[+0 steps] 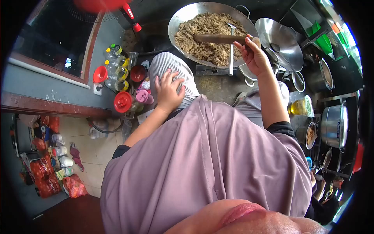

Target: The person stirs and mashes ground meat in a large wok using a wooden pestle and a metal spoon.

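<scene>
A large metal wok (174,23) at the top middle holds a heap of brown, crumbly, shredded-looking food (210,23). Over its near side, my right hand (255,56) grips a long, dark wooden stick (220,38) near its thick, rounded end. The stick lies almost level across the view and points left above the food. Beneath it, a metal spatula (231,58) rests in the wok with its handle over the near rim. My left hand (170,90) lies on my striped knee (171,64), fingers spread, holding nothing.
Right of the wok stands another metal wok (278,35) with a ladle (284,58) in it. Several yellow-capped bottles (113,64), a red-lidded jar (122,102) and a pink cup (143,96) stand at the left. Pots (333,126) line the right side.
</scene>
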### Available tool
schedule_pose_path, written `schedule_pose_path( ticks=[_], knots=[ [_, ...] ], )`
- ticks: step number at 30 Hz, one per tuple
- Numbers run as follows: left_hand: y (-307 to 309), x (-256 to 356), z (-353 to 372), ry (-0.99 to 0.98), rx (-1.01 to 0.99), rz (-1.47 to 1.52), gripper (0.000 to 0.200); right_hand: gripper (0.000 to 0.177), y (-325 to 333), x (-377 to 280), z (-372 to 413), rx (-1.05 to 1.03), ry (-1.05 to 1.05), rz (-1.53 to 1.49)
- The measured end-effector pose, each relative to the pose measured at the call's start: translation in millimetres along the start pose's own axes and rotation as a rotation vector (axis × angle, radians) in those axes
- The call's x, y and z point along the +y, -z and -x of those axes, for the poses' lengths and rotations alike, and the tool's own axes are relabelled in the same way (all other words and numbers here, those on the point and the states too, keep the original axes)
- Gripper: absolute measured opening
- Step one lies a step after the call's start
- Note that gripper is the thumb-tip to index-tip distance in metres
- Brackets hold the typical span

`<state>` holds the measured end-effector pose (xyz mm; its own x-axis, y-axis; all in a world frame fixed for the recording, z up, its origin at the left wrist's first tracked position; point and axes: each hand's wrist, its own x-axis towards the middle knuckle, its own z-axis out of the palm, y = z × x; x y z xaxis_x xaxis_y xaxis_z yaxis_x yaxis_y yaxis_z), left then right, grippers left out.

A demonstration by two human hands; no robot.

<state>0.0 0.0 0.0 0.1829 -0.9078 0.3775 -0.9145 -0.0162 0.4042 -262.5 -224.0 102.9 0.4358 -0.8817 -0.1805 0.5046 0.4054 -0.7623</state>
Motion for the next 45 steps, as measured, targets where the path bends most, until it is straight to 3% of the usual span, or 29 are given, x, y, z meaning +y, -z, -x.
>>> schedule_pose_path(
  ticks=[3,5,9,10,12,13,15,16,19,21,23,25,26,27,29,31,32,34,35,36,38,39,41,43,45],
  knots=[
    [7.6,-2.5,-6.4,0.002,0.016,-0.025,0.027,0.036,-15.0,1.1,1.8,-0.001,0.034,0.128],
    [0.7,7.9,-1.5,0.046,0.012,-0.012,0.025,0.048,-15.1,-3.6,6.8,0.006,-0.005,0.26],
    [1.9,31.9,-25.9,-0.055,0.08,0.138,0.052,0.062,-27.2,19.8,13.3,-0.1,0.053,0.598],
    [1.1,41.3,-41.0,-0.157,0.127,0.16,0.075,0.064,-32.8,27.6,15.5,-0.14,0.122,0.747],
    [-5.5,67.4,-73.7,-0.212,0.273,0.303,0.082,0.065,-39.2,44.8,17.8,-0.232,0.214,0.994],
    [-7.0,78.9,-90.8,-0.242,0.319,0.362,0.083,0.063,-44.5,47.2,26.8,-0.347,0.166,0.889],
    [-35.5,74.6,-123.1,-0.302,0.371,0.55,0.081,0.062,-46.2,51.1,33.6,-0.564,0.116,0.748],
    [-38.5,74.0,-134.8,-0.312,0.386,0.51,0.065,0.066,-45.3,39.9,34.7,-0.566,0.065,0.845],
    [-45.3,67.3,-166.4,-0.174,0.388,0.55,0.044,0.065,-21.7,17.1,19.5,-0.499,0.126,0.714],
    [-42.4,65.8,-196.1,-0.117,0.564,0.821,0.023,0.065,12.7,7.3,0.2,-0.437,0.258,1.136],
    [-27.2,56.4,-235.8,0.012,0.667,0.912,0.013,0.068,44.6,1.7,-15.2,-0.403,0.047,1.533],
    [-17.1,44.0,-288.7,0.069,0.879,0.989,0.012,0.073,84.0,21.3,-34.2,-0.347,-0.271,1.721],
    [-4.1,46.9,-309.7,-0.003,0.957,0.982,0.013,0.074,109.6,40.3,-41.7,-0.408,-0.24,1.834],
    [26.7,74.6,-314.8,-0.078,0.886,1.097,0.014,0.076,127.6,52.9,-46.4,-0.471,-0.208,1.948],
    [62.0,109.8,-334.3,-0.208,0.901,1.209,0.015,0.079,97.0,43.4,-43.1,-0.596,-0.461,1.804],
    [78.9,117.5,-353.2,-0.407,0.836,1.037,0.01,0.08,104.0,60.4,-43.4,-0.612,-0.452,1.793],
    [75.3,124.0,-361.2,-0.369,0.794,1.058,0.011,0.08,108.4,67.8,-47.8,-0.636,-0.458,1.828],
    [43.5,129.0,-383.6,-0.278,0.759,1.054,0.014,0.08,115.4,74.7,-49.4,-0.698,-0.49,1.847],
    [6.0,92.4,-404.5,-0.312,0.724,0.832,0.015,0.08,115.3,74.8,-51.6,-0.709,-0.522,1.835],
    [-56.1,52.1,-437.8,-0.26,0.789,0.898,0.017,0.08,112.3,74.3,-51.8,-0.723,-0.557,1.822],
    [-126.3,6.1,-424.9,-0.36,0.904,0.339,0.015,0.08,111.5,77.0,-52.4,-0.737,-0.576,1.803],
    [-126.1,19.0,-419.2,-0.091,0.718,0.917,0.013,0.079,111.7,77.7,-56.2,-0.725,-0.548,1.8],
    [-129.0,21.1,-432.5,-0.079,0.826,0.824,0.012,0.076,115.3,78.4,-57.5,-0.687,-0.531,1.779],
    [-101.1,42.5,-430.3,-0.051,0.809,1.038,0.018,0.072,111.8,69.8,-62.5,-0.625,-0.513,1.765],
    [-40.5,79.2,-428.3,-0.336,0.914,0.998,0.007,0.071,119.9,71.1,-72.1,-0.609,-0.497,1.803]
  ],
)
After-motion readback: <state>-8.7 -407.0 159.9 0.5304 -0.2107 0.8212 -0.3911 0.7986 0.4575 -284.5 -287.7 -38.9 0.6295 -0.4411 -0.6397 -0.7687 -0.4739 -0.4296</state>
